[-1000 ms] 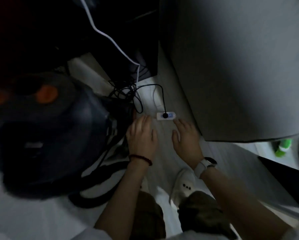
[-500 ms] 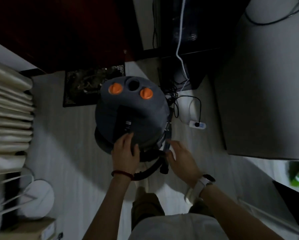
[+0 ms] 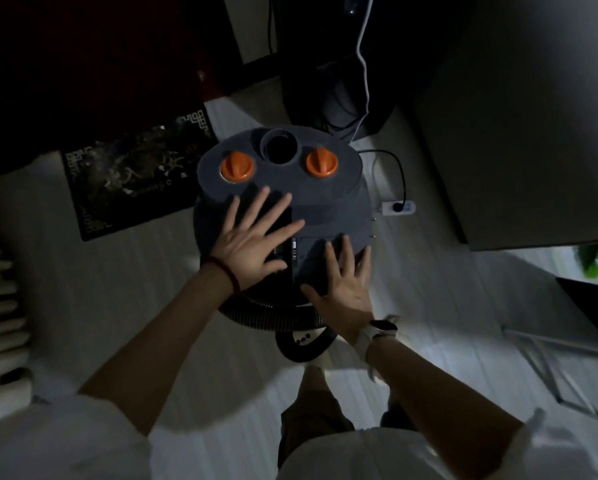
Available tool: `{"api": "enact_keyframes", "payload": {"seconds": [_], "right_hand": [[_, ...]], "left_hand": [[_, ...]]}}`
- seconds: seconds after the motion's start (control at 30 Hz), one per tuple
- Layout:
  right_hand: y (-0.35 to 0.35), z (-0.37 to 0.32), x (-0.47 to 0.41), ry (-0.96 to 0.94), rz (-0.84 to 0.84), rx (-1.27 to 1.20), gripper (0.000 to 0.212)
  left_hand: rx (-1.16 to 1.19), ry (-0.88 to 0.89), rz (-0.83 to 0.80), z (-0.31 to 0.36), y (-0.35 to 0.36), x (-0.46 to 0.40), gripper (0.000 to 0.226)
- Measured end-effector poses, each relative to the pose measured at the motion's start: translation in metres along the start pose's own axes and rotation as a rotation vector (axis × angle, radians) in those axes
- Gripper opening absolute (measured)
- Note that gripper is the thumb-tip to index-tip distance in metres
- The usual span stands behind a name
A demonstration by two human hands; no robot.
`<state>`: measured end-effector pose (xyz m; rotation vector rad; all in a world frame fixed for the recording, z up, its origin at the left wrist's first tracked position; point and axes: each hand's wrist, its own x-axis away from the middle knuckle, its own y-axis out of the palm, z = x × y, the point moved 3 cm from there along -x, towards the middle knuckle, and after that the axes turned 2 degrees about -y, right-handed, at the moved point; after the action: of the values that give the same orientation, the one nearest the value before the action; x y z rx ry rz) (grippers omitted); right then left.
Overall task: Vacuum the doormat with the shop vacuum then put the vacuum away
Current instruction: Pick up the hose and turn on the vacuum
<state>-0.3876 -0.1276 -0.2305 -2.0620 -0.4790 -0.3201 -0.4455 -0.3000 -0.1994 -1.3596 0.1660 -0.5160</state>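
Both hands, left (image 3: 252,244) and right (image 3: 346,282), lie flat with fingers spread on top of the vacuum (image 3: 328,202), holding nothing.

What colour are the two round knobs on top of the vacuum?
Orange. Both knobs sit on the dark grey vacuum lid, clearest in the head view.

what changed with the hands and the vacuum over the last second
Both hands moved from the floor beside the power strip up onto the shop vacuum. The left hand and right hand now lie flat with fingers spread on its grey top, gripping nothing. A plug stays in the power strip, and the doormat lies where it did half a second ago.
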Motion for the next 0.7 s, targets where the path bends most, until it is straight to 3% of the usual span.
{"api": "enact_keyframes", "payload": {"seconds": [0.07, 0.17, 0.27, 0.37, 0.5, 0.6, 0.7], "right_hand": [[0.005, 0.008, 0.001, -0.031, -0.026, 0.073, 0.088], [0.005, 0.02, -0.002, -0.029, -0.078, 0.11, 0.094], [-0.002, 0.023, -0.004, -0.041, -0.051, 0.112, 0.09], [-0.017, 0.029, -0.014, -0.032, 0.053, 0.067, 0.078], [-0.046, 0.037, -0.055, -0.056, 0.09, -0.041, 0.085], [-0.071, 0.03, -0.085, -0.206, 0.169, 0.0, 0.092], [-0.089, 0.014, -0.11, -0.426, 0.084, 0.127, 0.093]], "left_hand": [[0.087, -0.066, -0.074, -0.01, -0.001, -0.01, 0.075], [0.231, -0.233, 0.057, -0.01, 0.002, -0.006, 0.082], [0.427, -0.554, 0.205, 0.009, 0.013, 0.015, 0.099], [0.639, -0.841, 0.178, 0.036, 0.026, 0.011, 0.118], [0.725, -0.853, 0.233, 0.042, 0.034, -0.004, 0.092], [0.815, -0.786, 0.231, 0.037, 0.036, -0.005, 0.097], [0.872, -0.74, 0.219, 0.037, 0.032, -0.007, 0.107]]}}
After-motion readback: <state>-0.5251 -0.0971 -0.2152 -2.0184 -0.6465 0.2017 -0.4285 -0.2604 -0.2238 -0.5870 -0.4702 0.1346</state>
